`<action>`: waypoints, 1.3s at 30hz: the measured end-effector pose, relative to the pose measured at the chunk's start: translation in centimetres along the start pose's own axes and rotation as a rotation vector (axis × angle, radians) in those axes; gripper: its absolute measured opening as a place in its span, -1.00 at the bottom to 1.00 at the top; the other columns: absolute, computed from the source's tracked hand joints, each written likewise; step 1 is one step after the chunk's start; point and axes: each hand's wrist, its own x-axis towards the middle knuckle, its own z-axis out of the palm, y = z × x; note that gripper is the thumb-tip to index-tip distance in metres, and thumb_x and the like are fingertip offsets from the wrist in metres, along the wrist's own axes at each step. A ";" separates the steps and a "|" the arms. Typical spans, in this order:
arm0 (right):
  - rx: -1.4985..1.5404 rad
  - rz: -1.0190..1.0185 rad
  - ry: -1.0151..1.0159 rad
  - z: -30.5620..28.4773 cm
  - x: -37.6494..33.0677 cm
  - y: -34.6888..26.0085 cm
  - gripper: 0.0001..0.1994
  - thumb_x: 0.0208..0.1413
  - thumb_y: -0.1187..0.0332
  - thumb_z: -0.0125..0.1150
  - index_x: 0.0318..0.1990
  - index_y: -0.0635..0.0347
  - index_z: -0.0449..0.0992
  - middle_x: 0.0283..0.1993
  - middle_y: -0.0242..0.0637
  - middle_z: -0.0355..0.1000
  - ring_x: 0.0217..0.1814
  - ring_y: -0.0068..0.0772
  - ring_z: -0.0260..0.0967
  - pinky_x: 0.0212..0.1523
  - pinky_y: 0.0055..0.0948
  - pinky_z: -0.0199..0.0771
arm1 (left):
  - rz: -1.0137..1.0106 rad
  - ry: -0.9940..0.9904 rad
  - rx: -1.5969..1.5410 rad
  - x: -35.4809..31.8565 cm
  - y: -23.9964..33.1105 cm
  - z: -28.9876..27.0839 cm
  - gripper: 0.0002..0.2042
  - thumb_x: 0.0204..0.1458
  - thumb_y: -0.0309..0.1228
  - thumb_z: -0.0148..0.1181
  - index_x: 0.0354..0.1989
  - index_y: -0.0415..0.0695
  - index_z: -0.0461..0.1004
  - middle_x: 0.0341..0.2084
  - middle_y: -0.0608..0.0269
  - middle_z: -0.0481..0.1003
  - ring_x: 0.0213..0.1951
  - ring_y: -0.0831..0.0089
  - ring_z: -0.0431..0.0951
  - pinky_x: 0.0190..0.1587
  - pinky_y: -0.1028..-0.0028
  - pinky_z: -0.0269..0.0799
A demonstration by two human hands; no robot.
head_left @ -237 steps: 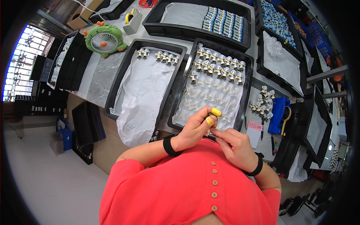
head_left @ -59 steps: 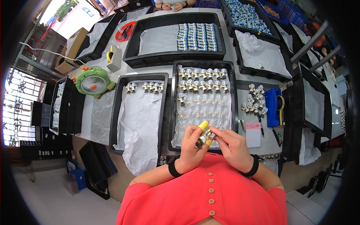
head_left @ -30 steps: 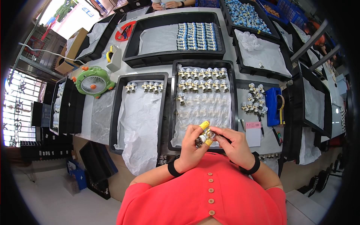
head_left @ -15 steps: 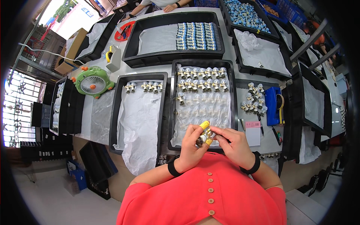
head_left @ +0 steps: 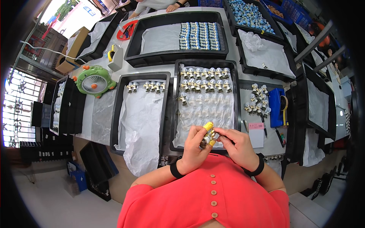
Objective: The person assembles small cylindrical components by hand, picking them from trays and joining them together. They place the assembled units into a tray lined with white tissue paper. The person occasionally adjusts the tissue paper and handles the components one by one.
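Observation:
My left hand (head_left: 194, 148) is closed round a small figurine (head_left: 207, 140) with white, gold and dark parts, held above the front edge of the middle tray. Yellow covers sit on some of its fingertips. Pressed together at the figurine's right side are the fingertips of my right hand (head_left: 240, 147); whatever is between them is too small to make out. The middle black tray (head_left: 236, 102), lined with white paper, bears two full rows of similar figurines (head_left: 205, 86) and a single one (head_left: 183, 99) below them at the left.
Left of it stands a paper-lined tray (head_left: 114, 114) with several figurines along its top. More figurines (head_left: 258, 102) lie at the right beside a blue tape dispenser (head_left: 276, 108) and a notepad (head_left: 256, 137). A green fan (head_left: 94, 81) stands left. Across the table, another person's hand (head_left: 172, 7) shows.
My fingers have shifted slightly about the figurine, which seems turned a little. At the far side, the other person's arm has moved. The trays' contents look the same.

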 end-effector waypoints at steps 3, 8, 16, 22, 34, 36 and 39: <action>0.269 0.184 -0.041 -0.2 0.0 -0.1 -0.71 0.10 0.53 -0.03 -0.01 0.21 0.45 -0.36 -0.33 0.47 -0.49 -0.67 0.29 -0.44 -0.63 0.35 | 0.002 -0.028 -0.035 0.0 -0.3 -0.1 -0.53 -0.11 -0.62 0.22 0.06 -0.21 0.35 -0.34 0.25 0.28 -0.35 0.49 0.35 -0.40 0.59 0.28; 0.506 0.341 -0.113 -1.0 0.0 0.2 -0.73 0.18 0.44 -0.06 0.02 0.22 0.42 -0.35 -0.45 0.43 -0.47 -0.76 0.23 -0.42 -0.71 0.31 | -0.459 -0.154 -0.695 -0.1 -0.4 -0.3 -0.62 0.04 -0.55 0.13 0.06 -0.17 0.26 -0.33 0.29 0.33 -0.43 0.55 0.41 -0.45 0.64 0.32; 0.561 0.371 -0.123 -1.8 0.4 0.8 -0.74 0.21 0.38 -0.05 0.01 0.22 0.40 -0.35 -0.47 0.39 -0.43 -0.77 0.19 -0.37 -0.74 0.27 | -0.646 -0.241 -1.108 0.6 -0.8 -1.3 -0.73 0.09 -0.48 0.10 -0.05 -0.15 0.24 -0.36 0.28 0.40 -0.51 0.55 0.39 -0.48 0.60 0.27; 0.467 0.261 -0.162 -2.1 0.6 -0.5 -0.67 0.20 0.42 -0.07 0.11 0.24 0.34 -0.33 -0.48 0.36 -0.39 -0.76 0.20 -0.34 -0.73 0.27 | -0.622 -0.258 -1.104 0.4 -0.6 -1.5 -0.69 0.09 -0.47 0.10 0.01 -0.14 0.26 -0.28 0.27 0.41 -0.45 0.57 0.34 -0.45 0.62 0.22; 0.227 0.180 -0.209 -3.0 0.1 -1.2 -0.69 0.11 0.50 0.00 0.03 0.15 0.45 -0.29 -0.29 0.49 -0.46 -0.62 0.36 -0.42 -0.62 0.38 | -0.578 -0.254 -1.023 0.1 -0.4 -1.4 -0.63 0.09 -0.47 0.10 0.09 -0.15 0.24 -0.25 0.32 0.42 -0.43 0.66 0.30 -0.43 0.65 0.23; 0.201 0.172 -0.215 -3.1 0.1 -1.4 -0.68 0.10 0.50 0.01 0.03 0.14 0.45 -0.29 -0.27 0.49 -0.45 -0.61 0.37 -0.41 -0.61 0.39 | -0.568 -0.252 -1.001 0.0 -0.3 -1.4 -0.63 0.09 -0.48 0.10 0.09 -0.15 0.25 -0.25 0.32 0.42 -0.43 0.66 0.30 -0.43 0.65 0.23; 0.143 0.138 -0.220 -3.3 0.0 -1.7 -0.68 0.09 0.51 0.02 0.01 0.13 0.46 -0.31 -0.23 0.48 -0.45 -0.55 0.39 -0.41 -0.58 0.39 | -0.542 -0.259 -0.962 -0.1 -0.2 -1.5 -0.62 0.09 -0.50 0.10 0.10 -0.15 0.24 -0.25 0.33 0.42 -0.42 0.67 0.31 -0.42 0.66 0.23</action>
